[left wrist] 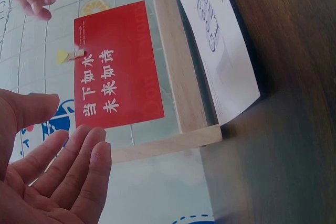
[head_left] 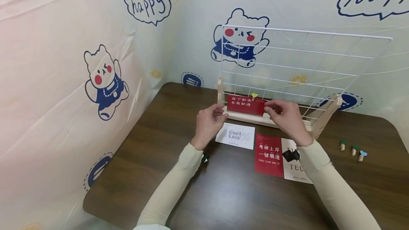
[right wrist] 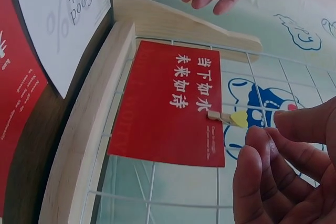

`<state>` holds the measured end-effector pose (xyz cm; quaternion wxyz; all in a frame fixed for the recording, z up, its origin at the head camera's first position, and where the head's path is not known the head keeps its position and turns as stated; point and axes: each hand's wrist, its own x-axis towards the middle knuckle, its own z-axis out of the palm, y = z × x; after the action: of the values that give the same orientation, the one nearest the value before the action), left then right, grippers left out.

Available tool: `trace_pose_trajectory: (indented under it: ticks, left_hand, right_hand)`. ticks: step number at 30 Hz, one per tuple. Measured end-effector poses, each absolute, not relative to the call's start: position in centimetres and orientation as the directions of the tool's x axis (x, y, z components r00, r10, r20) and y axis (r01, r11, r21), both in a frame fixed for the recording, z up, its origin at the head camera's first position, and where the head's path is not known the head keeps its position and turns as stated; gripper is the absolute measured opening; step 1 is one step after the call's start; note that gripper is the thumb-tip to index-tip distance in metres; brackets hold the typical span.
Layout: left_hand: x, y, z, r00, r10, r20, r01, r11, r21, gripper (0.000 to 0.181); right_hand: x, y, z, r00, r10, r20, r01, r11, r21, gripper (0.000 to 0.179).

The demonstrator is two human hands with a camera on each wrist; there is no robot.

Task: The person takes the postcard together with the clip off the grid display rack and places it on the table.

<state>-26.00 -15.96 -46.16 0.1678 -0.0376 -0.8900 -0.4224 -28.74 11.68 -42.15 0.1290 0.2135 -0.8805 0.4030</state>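
Note:
A red card [head_left: 243,108] with white Chinese writing hangs on the white wire grid rack [head_left: 391,39]. A small wooden clip with a yellow heart [right wrist: 239,118] pinches the card's upper edge to the wire. My left hand [head_left: 208,124] is beside the card's left edge, fingers loosely bent; the left wrist view shows it holding nothing. Near the card's right edge is my right hand [head_left: 287,117], its thumb and fingertips close together but apart from the card and clip in the right wrist view. Wood forms the rack's base [left wrist: 184,61].
On the dark table in front of the rack lie a white "Good Luck" card [head_left: 228,138], a red card [head_left: 268,166] and a cream card [head_left: 297,175] partly hidden by the right wrist. Three small clips, two green [head_left: 343,144] and one blue [head_left: 363,154], lie to the right.

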Motion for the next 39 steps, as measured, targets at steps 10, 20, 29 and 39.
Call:
trace_pose_trajectory:
  ticks: [10, 20, 29, 39]
  left_hand:
    - [-26.0, -16.0, -46.3, -0.941, -0.064, 0.331, 0.218, 0.634, 0.742, 0.034]
    - [-26.3, -16.1, -46.4, -0.94, -0.055, 0.338, 0.231, 0.624, 0.746, 0.034]
    - [-26.4, -15.5, -46.2, -0.945, -0.051, 0.324, 0.217, 0.644, 0.734, 0.036]
    - [-26.8, -15.4, -46.1, -0.947, -0.052, 0.318, 0.21, 0.65, 0.731, 0.041]
  right_hand:
    - [-29.5, 10.6, -41.9, -0.87, -0.271, 0.412, -0.49, 0.574, -0.656, 0.015]
    - [-30.1, 9.7, -41.7, -0.88, -0.273, 0.39, -0.473, 0.583, -0.66, 0.017]
    - [-30.4, 9.4, -41.7, -0.883, -0.257, 0.393, -0.466, 0.583, -0.666, 0.017]
    - [-30.9, 9.1, -42.1, -0.872, -0.243, 0.424, -0.479, 0.6, -0.641, 0.022]
